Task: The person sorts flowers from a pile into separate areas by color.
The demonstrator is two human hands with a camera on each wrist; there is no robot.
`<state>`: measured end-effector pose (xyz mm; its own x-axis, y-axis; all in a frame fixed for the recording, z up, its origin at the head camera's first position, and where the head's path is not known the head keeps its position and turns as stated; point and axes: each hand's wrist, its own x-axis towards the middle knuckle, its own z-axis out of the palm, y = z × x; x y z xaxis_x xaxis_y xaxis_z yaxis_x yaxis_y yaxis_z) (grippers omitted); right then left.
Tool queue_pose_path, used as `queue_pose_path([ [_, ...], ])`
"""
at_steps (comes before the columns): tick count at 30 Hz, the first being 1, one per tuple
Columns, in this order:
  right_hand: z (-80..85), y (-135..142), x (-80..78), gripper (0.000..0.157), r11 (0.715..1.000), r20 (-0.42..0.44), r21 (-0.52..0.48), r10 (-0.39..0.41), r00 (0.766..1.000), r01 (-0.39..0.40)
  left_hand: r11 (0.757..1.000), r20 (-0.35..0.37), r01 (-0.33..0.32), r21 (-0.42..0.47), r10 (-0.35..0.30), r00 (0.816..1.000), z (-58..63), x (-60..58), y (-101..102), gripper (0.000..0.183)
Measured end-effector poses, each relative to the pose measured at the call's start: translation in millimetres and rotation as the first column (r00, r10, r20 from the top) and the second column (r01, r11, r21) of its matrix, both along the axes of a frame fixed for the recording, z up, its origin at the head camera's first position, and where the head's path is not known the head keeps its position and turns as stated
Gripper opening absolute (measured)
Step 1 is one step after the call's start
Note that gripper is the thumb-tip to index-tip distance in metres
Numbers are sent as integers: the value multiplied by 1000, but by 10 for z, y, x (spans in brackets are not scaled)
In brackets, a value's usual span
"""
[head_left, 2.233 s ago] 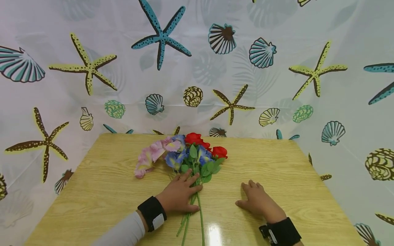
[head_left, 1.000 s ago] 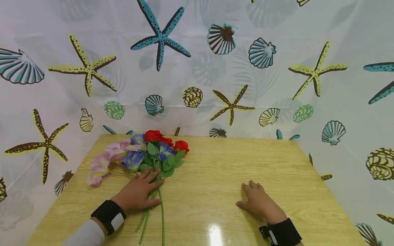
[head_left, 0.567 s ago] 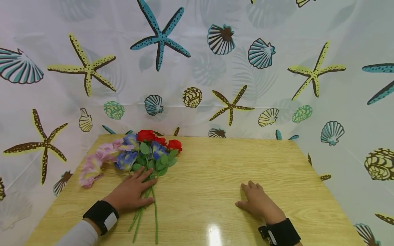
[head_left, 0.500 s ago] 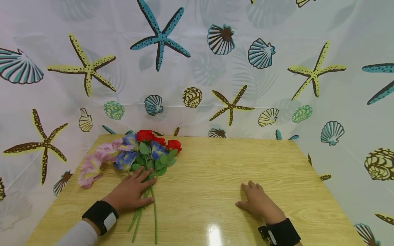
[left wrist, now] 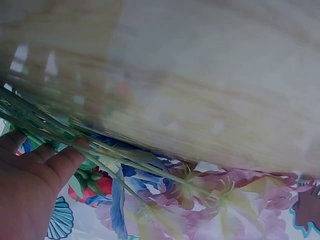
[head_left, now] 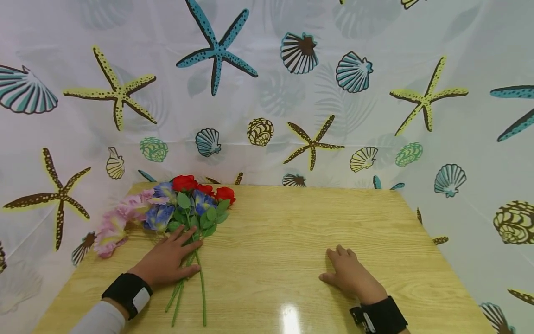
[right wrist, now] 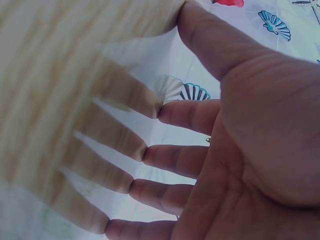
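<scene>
A bunch of artificial flowers lies on the left part of the table, with red roses (head_left: 184, 183), blue flowers (head_left: 159, 217) and pink flowers (head_left: 111, 228). Across its green stems (head_left: 177, 297) my left hand (head_left: 164, 260) rests with spread, fairly straight fingers. The left wrist view shows those fingers (left wrist: 65, 162) against the stems, just below the leaves and blooms. My right hand (head_left: 350, 273) rests on the right half of the table, holding nothing. In the right wrist view its fingertips (right wrist: 167, 111) touch the glossy tabletop.
The wood-grain table (head_left: 292, 232) reaches back to a white cloth (head_left: 250, 102) printed with starfish and shells. Cloth also hangs along both sides. Black bands (head_left: 127, 294) circle both wrists. Light glares off the tabletop near the front.
My left hand has slid the flower bunch from the table's middle to the left, slowing lately. The right hand has stayed where it was.
</scene>
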<state>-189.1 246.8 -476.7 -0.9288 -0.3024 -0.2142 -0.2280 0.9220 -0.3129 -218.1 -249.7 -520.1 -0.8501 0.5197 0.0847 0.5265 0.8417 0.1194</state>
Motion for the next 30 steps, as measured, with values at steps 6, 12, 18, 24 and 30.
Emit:
queue_pose_path([
  [6, -7, 7, -14, 78, 1000, 22, -6, -7, 1000, 7, 1000, 7, 5, 11, -5, 1000, 37, 29, 6, 72],
  [12, -2, 2, -4, 77, 1000, 25, -6, -8, 1000, 8, 996, -14, -53, 73, 55, 998, 72, 42, 96, 68],
  [18, 27, 7, 1, 77, 1000, -1, 3, -11, 1000, 11, 950, -96, -204, 237, 232, 968, 194, 6, 399, 56],
  [24, 33, 3, 6, 76, 1000, 8, -6, -16, 1000, 16, 861, 76, -417, 291, 414, 907, 327, 38, 588, 53],
  [30, 20, -6, 13, 76, 1000, 1, -9, -18, 1000, 18, 851, 154, -461, 253, 435, 887, 324, 34, 589, 43],
])
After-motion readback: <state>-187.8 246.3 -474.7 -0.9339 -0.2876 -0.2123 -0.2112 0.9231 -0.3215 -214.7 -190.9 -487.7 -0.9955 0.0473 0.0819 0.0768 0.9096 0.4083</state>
